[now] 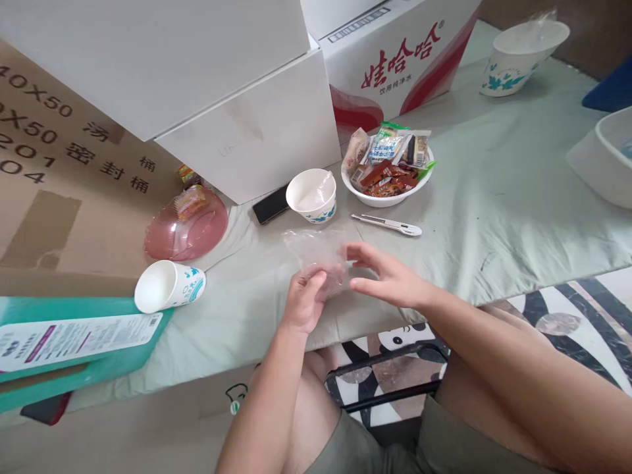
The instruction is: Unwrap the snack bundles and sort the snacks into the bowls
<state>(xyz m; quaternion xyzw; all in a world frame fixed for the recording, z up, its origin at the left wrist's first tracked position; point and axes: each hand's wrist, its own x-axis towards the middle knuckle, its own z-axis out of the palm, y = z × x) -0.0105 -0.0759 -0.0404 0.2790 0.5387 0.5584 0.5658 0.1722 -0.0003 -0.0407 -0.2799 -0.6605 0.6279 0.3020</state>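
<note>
My left hand (305, 299) pinches a clear plastic bag (316, 250) near its lower end, over the front of the cloth-covered table. My right hand (382, 273) is beside the bag's right side, thumb and fingers apart; its fingertips are close to the plastic, and whether they touch it I cannot tell. Just beyond the bag stands a paper cup (312, 196) with clear plastic inside. A white utility knife (388, 224) lies to its right. Behind the knife, a white bowl (388, 197) holds several wrapped snacks (388, 161).
White boxes (251, 131) and a red-and-white carton (395, 72) line the back. A black phone-like object (270, 204) lies by the cup. At left are a pink plate (185, 230), a tipped paper cup (170, 286) and a green box (79, 342). Another cup (518, 59) stands far right.
</note>
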